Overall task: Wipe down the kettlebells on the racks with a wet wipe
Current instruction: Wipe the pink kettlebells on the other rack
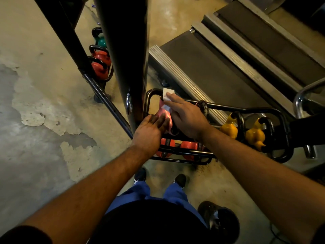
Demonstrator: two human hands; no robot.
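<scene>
A pink kettlebell (162, 114) sits at the left end of the black rack's (246, 110) top tier. My right hand (186, 115) presses a white wet wipe (166, 97) onto the kettlebell's far side with straight fingers. Flat on its near side rests my left hand (151, 132), fingers extended. Two yellow kettlebells (228, 127) (255, 134) stand further right on the same tier. On the lower tier, red kettlebells (189, 149) show under my hands.
A black upright post (126, 50) rises just left of the rack. Behind it another rack holds red (100, 64) and green kettlebells (102, 41). Treadmills (219, 67) lie beyond. A dark bin (219, 224) stands by my right foot on the concrete floor.
</scene>
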